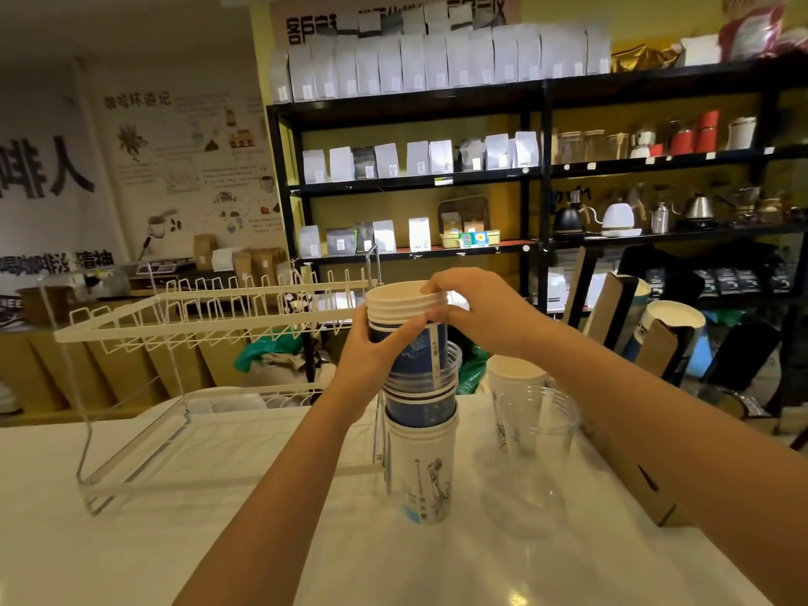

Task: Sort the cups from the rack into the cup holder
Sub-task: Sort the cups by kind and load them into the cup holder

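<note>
A tall stack of nested cups (420,404) stands on the white table, with a white printed paper cup at the bottom, then blue and clear cups, and several white rims on top. My left hand (378,347) grips the blue cup near the top of the stack. My right hand (472,310) pinches the topmost white rims. The white wire rack (183,325) stands to the left, and its tiers look empty. A white paper cup (513,378) and a clear plastic cup (540,435) stand right of the stack.
Brown cardboard cup sleeves with more cups (656,338) lean at the right edge of the table (218,540). A black shelf unit (542,168) with bags and kettles stands behind. A flat cardboard piece (629,465) lies at the right.
</note>
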